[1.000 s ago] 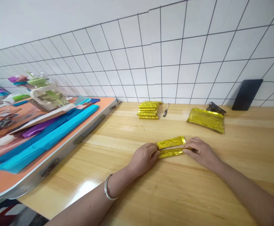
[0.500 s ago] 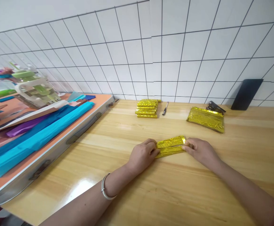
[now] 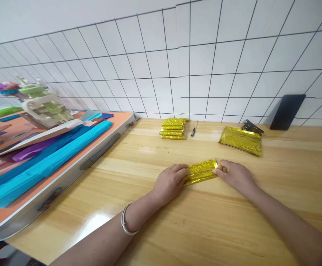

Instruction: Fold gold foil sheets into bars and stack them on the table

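A strip of shiny gold foil [image 3: 202, 172] with lengthwise creases lies on the wooden table [image 3: 155, 236] between my hands. My left hand [image 3: 170, 183], with a silver bangle at the wrist, grips its left end. At the right end, my right hand [image 3: 234, 175] is closed on the foil's edge with thumb and fingertips. Farther back is a stack of folded gold foil pieces [image 3: 173, 129], with a pen [image 3: 194, 128] beside it. To the right lies a stack of flat gold foil sheets [image 3: 241, 141].
A black clip [image 3: 252, 127] sits behind the foil sheets. A dark flat object [image 3: 287, 112] leans against the tiled wall. At the left, an orange-topped table [image 3: 122, 117] holds blue rolled material [image 3: 67, 151], purple material and a green-lidded container [image 3: 46, 111].
The gap between the foil's two long parts has narrowed. My left fingers have stretched a little farther over the foil, and my right hand has shifted slightly. The view has moved slightly.
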`<state>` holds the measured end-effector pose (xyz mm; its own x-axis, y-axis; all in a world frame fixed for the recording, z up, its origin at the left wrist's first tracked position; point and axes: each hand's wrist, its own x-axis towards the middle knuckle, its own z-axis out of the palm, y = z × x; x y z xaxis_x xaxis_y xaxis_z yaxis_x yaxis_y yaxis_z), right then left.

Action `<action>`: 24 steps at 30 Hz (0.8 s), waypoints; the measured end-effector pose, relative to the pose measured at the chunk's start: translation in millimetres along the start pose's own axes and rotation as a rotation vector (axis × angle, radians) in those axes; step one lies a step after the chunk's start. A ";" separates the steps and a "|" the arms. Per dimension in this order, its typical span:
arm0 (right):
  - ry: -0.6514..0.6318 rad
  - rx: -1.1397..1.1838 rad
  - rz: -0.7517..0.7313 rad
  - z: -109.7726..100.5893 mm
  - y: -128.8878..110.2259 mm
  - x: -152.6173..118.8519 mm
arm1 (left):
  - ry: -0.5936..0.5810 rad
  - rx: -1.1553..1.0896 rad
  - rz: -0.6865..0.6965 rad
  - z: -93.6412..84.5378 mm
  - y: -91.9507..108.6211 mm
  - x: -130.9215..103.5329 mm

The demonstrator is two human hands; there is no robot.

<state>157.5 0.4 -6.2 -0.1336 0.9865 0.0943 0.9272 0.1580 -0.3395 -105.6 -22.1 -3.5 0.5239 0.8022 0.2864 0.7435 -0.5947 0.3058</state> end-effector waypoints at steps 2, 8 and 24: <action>0.004 0.023 0.003 0.6 1.8 -0.1 | -0.042 0.036 0.116 -1.5 0.1 -0.9; -0.204 0.438 -0.095 -8.4 9.9 -3.8 | -0.120 0.073 0.213 -7.8 1.5 -6.6; -0.109 0.342 0.029 -10.0 12.7 -7.9 | -0.259 0.127 0.232 -19.1 7.3 -13.9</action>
<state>173.8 -5.8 -1.8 -0.1628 0.9866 -0.0141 0.7629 0.1169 -0.6359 -115.4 -38.6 12.1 0.7607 0.6428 0.0902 0.6294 -0.7644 0.1395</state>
